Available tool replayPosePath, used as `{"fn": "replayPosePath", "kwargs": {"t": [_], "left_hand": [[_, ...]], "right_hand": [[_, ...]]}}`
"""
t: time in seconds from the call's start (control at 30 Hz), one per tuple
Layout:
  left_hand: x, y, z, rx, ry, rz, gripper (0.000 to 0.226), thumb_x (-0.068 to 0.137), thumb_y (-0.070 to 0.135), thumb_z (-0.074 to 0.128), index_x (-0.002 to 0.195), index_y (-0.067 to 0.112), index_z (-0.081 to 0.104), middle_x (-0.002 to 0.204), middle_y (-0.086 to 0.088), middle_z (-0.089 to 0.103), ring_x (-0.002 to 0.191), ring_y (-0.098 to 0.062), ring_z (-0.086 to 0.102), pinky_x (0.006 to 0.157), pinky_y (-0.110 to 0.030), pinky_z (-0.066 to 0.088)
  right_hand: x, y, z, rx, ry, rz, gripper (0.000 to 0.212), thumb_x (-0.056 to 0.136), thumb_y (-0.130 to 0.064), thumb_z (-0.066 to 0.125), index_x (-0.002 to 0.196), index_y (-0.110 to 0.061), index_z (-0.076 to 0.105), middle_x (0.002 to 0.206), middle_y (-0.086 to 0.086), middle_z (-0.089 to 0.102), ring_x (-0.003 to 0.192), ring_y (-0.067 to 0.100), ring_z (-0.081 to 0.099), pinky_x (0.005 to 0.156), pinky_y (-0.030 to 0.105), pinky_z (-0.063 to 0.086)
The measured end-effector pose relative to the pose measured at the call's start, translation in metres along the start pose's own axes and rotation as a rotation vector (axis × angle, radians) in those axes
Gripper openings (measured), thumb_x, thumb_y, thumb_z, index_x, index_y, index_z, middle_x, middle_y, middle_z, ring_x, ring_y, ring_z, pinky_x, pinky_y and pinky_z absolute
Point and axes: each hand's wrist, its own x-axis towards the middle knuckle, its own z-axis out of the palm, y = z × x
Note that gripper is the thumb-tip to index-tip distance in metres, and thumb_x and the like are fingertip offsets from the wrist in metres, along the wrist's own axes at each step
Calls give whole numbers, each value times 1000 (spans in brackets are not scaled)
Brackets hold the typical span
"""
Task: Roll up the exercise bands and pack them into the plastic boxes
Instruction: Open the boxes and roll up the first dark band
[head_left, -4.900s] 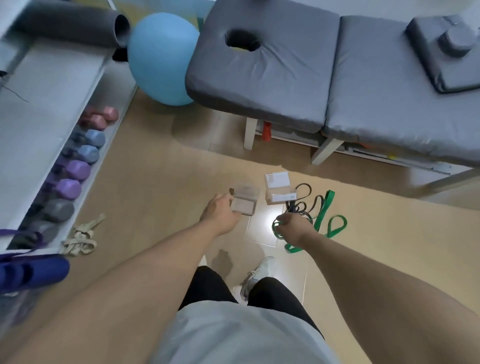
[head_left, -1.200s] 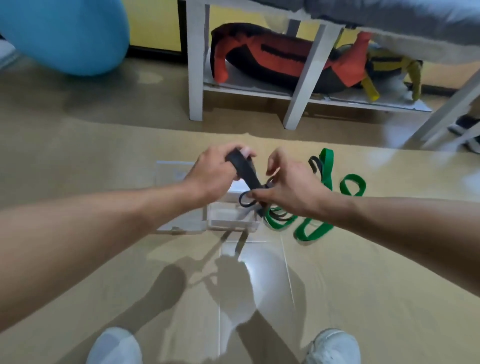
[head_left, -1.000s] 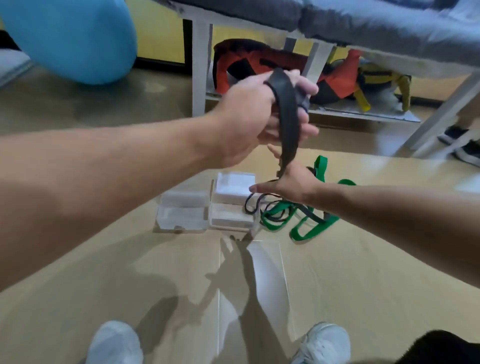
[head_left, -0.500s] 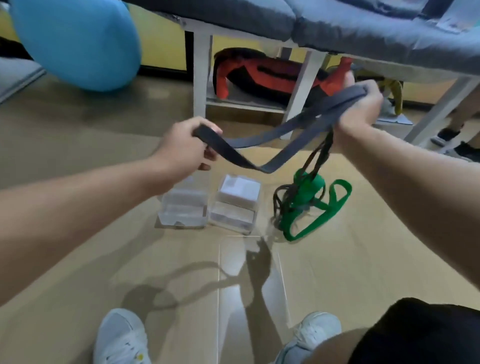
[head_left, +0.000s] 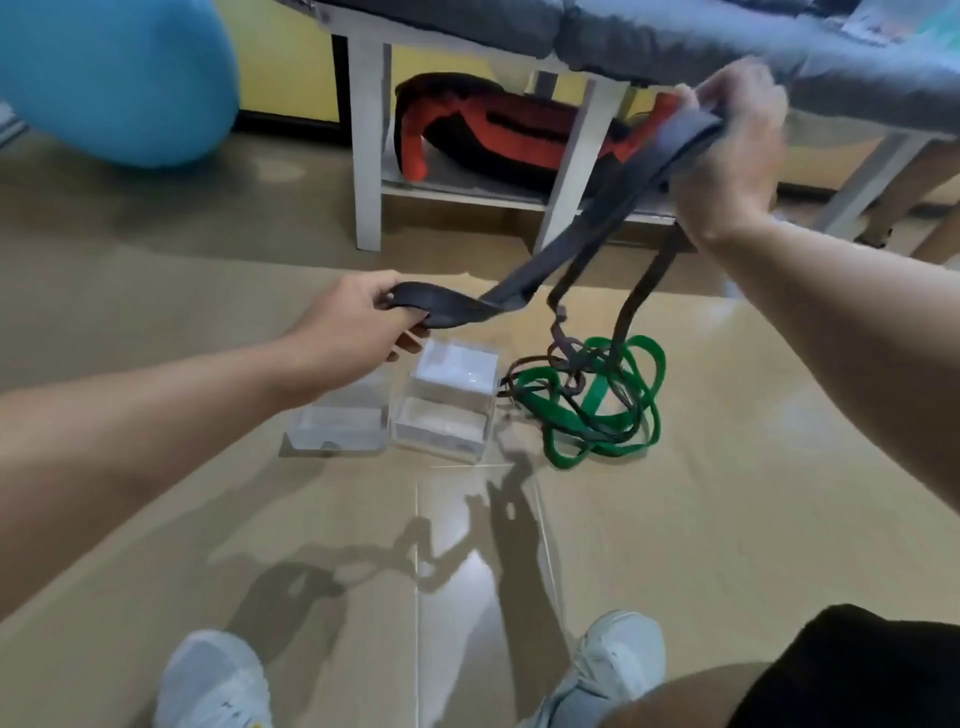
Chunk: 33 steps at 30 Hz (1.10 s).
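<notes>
The person crouches on the floor (head_left: 727, 519) with the grey band (head_left: 576, 249) stretched slantwise between both hands. The left hand (head_left: 358, 327) sits low, just above the boxes, its grip pinching 1 end of the band between thumb and curled fingers. The right hand (head_left: 737, 150) is raised high near the edge of the padded table (head_left: 597, 31), its grip curled round the other end. From that raised hand, thinner dark bands (head_left: 631, 306) hang down into a tangle with the green band (head_left: 608, 410), which lies on the floor just beside the boxes.

2 clear plastic boxes stand side by side: the left box (head_left: 337, 421) and the right box (head_left: 447, 410), neither visibly holding a band.

I judge this the sorting-out step: the grey band is being pulled free and straightened, and no rolling has begun. The next move calls for getting it clear of the hanging dark bands, laying it flat without twist, then winding from 1 end tightly enough to fit a box. The risk I see is the tangle lifting along with it.
</notes>
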Motion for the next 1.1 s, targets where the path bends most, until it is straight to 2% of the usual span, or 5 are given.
{"fn": "replayPosePath", "kwargs": {"t": [0.4, 0.53, 0.77, 0.9, 1.1], "left_hand": [[2, 33, 20, 39, 136, 211, 27, 94, 51, 62, 90, 25, 69, 131, 9, 60, 117, -11, 56, 105, -34, 41], [-7, 46, 15, -249, 94, 238, 34, 76, 47, 63, 73, 14, 71, 77, -1, 70, 76, -12, 67, 79, -29, 50], [-16, 32, 18, -482, -364, -213, 42, 106, 28, 37, 70, 18, 54, 69, -4, 61, 88, -26, 68, 101, -50, 51], [-18, 21, 24, -303, -425, -303, 32, 102, 12, 43, 78, 10, 63, 64, -6, 58, 58, -18, 58, 63, -34, 56], [-16, 23, 11, -594, -394, -326, 20, 75, 13, 49, 57, 16, 41, 48, 3, 26, 36, -8, 24, 35, -17, 21]], "right_hand": [[-45, -86, -3, 526, 184, -212, 4, 94, -23, 58, 90, -22, 57, 90, 0, 53, 85, 16, 50, 74, 12, 36], [-53, -108, -8, 391, 225, -253, 34, 92, -45, 48, 88, -16, 66, 77, -16, 52, 74, 3, 49, 69, 24, 42], [-111, -81, 21, 123, -650, -229, 35, 99, -52, 54, 80, -23, 58, 74, -7, 62, 67, 13, 57, 58, 28, 43], [-134, -68, 45, -222, -1131, -274, 24, 96, -44, 62, 89, -22, 66, 81, 1, 66, 74, 23, 61, 57, 30, 43], [-191, -38, 63, 436, -1394, 168, 22, 87, -23, 76, 67, -23, 68, 68, -14, 66, 71, 5, 61, 73, 22, 44]]}}
